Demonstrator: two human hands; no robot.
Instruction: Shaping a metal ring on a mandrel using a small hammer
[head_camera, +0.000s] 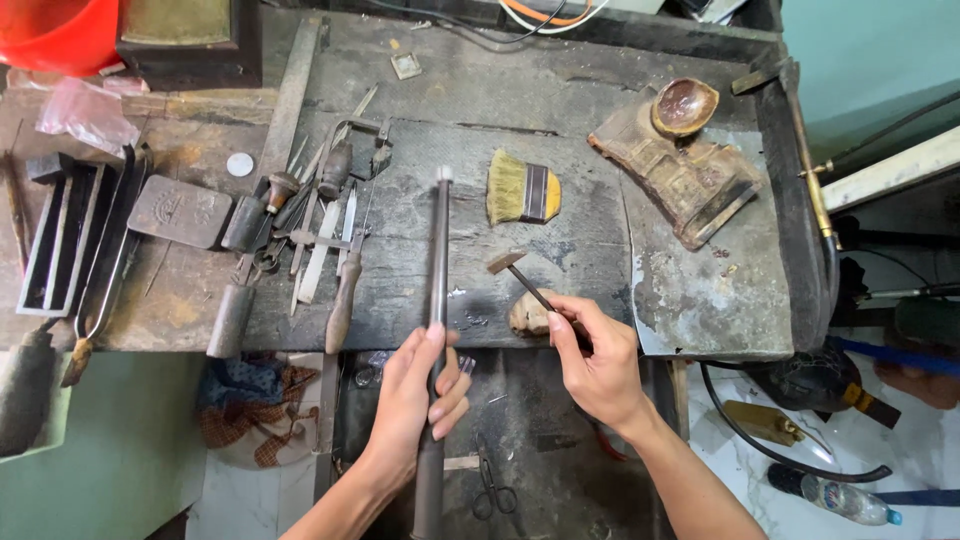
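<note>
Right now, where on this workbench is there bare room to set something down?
Bare dark board lies between the rod in the left hand and the brush. The grey metal sheet is open below the brown block. The back strip above the brush is mostly free. It is crowded left of the rod, among the files and pliers.

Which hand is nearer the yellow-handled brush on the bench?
Right. The right hand, gripping a small hammer, sits below and just right of the brush; the left hand, holding the long metal rod, is lower left, farther off.
</note>
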